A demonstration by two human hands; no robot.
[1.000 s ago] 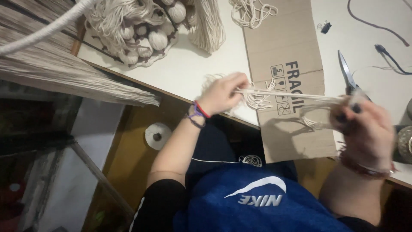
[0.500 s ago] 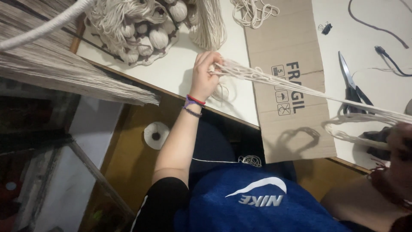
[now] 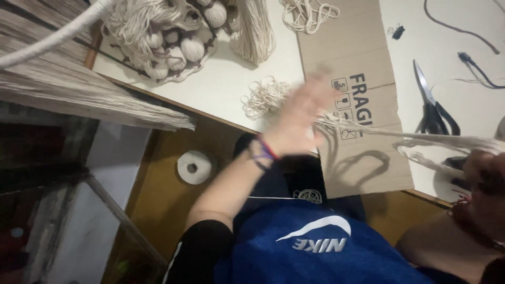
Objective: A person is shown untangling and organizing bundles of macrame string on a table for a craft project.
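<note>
The left hand [image 3: 302, 118] hovers blurred over the near edge of the white counter [image 3: 221, 84], its fingers [image 3: 321, 87] spread open and holding nothing that can be made out. From just under its palm a bundle of cream cotton cords [image 3: 421, 139] runs toward three o'clock, stretched above the flat sheet of brown cardboard [image 3: 352, 47] that lies on the counter. The cords end at the right hand [image 3: 486, 192], at the frame's four-o'clock edge; its fingers look curled around the cord ends, though blur and the picture's edge keep the grip from being told for certain. Looped strands sag from the bundle just beside that hand, and their shadow falls on the cardboard.

At eleven o'clock from the left hand, a small loose tangle of the same cord [image 3: 263, 97] lies on the counter, apart from the stretched bundle. Black-handled scissors [image 3: 431, 108] lie at two o'clock from the left hand, blades closed, on the counter just beyond the cardboard's right edge. A heap of wound cord balls [image 3: 173, 37] sits at the far left of the counter, with a thick fringe [image 3: 252, 31] beside it. Another small cord tangle [image 3: 307, 13] rests at twelve o'clock on the cardboard's top edge. A spool of cord [image 3: 193, 166] stands on the floor below the counter, at eight o'clock from the left hand. Dark cables [image 3: 476, 66] lie at the counter's far right.
</note>
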